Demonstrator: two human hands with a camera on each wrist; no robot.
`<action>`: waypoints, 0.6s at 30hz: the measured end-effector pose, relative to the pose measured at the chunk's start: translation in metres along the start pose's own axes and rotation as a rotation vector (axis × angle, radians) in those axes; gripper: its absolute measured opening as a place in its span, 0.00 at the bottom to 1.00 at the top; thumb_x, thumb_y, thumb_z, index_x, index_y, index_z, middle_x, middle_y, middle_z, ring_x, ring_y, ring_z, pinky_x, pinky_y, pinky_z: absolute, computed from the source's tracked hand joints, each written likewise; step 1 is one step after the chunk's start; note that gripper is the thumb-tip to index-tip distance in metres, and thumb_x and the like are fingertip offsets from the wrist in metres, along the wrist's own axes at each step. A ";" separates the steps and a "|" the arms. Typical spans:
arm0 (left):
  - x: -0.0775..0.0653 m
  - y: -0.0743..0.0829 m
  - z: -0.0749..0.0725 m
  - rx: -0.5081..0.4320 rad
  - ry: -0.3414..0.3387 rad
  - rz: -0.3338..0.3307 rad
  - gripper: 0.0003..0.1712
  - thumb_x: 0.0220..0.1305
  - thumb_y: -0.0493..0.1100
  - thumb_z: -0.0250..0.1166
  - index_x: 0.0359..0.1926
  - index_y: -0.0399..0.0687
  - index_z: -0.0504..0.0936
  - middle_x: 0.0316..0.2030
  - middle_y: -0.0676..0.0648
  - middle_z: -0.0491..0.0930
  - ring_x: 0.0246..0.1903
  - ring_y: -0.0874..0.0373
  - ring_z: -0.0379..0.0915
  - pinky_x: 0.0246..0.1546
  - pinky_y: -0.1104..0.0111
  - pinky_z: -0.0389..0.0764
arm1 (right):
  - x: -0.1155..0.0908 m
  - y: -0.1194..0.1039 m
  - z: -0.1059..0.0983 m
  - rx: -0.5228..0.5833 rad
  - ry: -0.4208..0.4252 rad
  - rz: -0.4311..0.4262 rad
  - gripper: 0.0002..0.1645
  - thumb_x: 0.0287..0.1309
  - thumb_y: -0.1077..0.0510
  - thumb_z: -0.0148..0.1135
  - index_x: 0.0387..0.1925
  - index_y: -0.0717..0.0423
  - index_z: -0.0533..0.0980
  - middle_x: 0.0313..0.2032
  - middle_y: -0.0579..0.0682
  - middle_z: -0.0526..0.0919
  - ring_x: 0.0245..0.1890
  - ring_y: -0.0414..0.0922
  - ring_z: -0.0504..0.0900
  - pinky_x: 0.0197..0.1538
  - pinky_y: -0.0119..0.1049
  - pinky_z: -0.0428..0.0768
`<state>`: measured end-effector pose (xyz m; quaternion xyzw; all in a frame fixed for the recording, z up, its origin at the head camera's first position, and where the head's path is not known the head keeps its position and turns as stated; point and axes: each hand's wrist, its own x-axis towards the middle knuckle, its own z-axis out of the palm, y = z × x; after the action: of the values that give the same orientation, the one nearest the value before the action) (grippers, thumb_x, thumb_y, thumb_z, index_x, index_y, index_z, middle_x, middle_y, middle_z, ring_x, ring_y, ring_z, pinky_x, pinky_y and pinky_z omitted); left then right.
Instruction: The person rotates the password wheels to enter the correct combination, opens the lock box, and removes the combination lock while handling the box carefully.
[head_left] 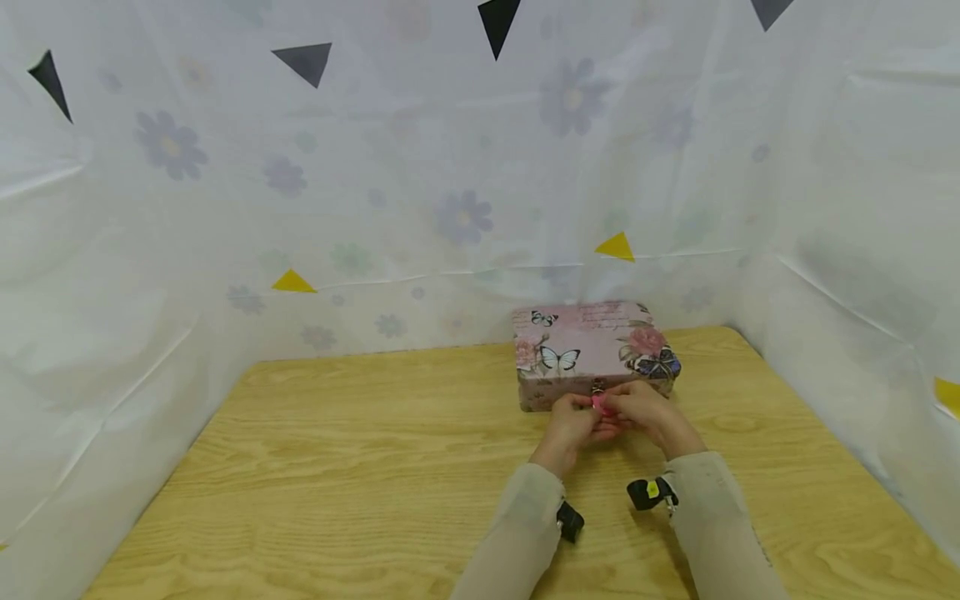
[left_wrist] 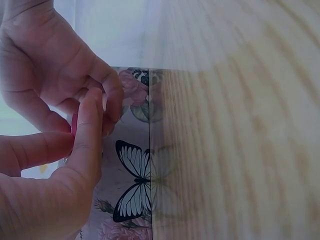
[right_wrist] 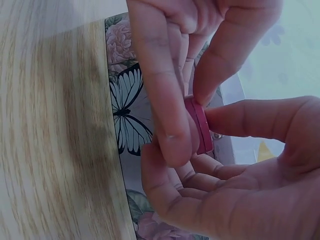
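A pink tin box (head_left: 588,333), printed with butterflies and roses, has its lid down near the back right of the table. At the metal clasp (head_left: 597,386) on its front is a small pink padlock (right_wrist: 200,125). My left hand (head_left: 564,432) pinches the padlock between thumb and index finger. From the other side, my right hand (head_left: 651,412) holds it too, thumb (right_wrist: 242,120) pressed to its face and fingers curled behind. The two hands meet in front of the box, and their fingers hide most of the padlock.
The box stands on a wood-grain table (head_left: 360,467), close to the back edge. A white flowered curtain (head_left: 420,167) surrounds the table at the back and both sides. Black straps (head_left: 651,493) with small devices hang at the wrists.
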<state>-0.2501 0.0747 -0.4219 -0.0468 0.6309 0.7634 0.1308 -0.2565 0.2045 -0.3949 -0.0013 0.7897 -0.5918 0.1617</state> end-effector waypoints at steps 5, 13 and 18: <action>0.000 0.000 -0.001 -0.021 -0.003 -0.007 0.10 0.64 0.26 0.57 0.47 0.31 0.70 0.31 0.34 0.82 0.34 0.42 0.83 0.36 0.60 0.85 | 0.002 0.000 0.000 0.014 -0.002 0.009 0.22 0.68 0.67 0.45 0.54 0.85 0.62 0.32 0.49 0.77 0.30 0.37 0.77 0.35 0.30 0.80; -0.002 0.001 -0.001 -0.004 0.000 -0.013 0.11 0.61 0.25 0.58 0.45 0.32 0.70 0.33 0.37 0.80 0.34 0.42 0.83 0.35 0.61 0.85 | 0.002 0.000 0.000 0.007 -0.003 0.025 0.23 0.67 0.67 0.45 0.55 0.85 0.61 0.35 0.52 0.76 0.33 0.39 0.76 0.38 0.32 0.79; -0.001 0.000 -0.001 -0.009 -0.009 -0.008 0.11 0.61 0.24 0.57 0.44 0.32 0.71 0.32 0.36 0.81 0.33 0.43 0.84 0.35 0.61 0.85 | 0.001 0.000 -0.002 0.018 -0.027 0.012 0.20 0.68 0.65 0.45 0.50 0.82 0.67 0.33 0.49 0.78 0.32 0.39 0.77 0.37 0.32 0.79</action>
<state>-0.2491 0.0731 -0.4215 -0.0464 0.6268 0.7657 0.1366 -0.2580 0.2059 -0.3953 -0.0031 0.7822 -0.5978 0.1757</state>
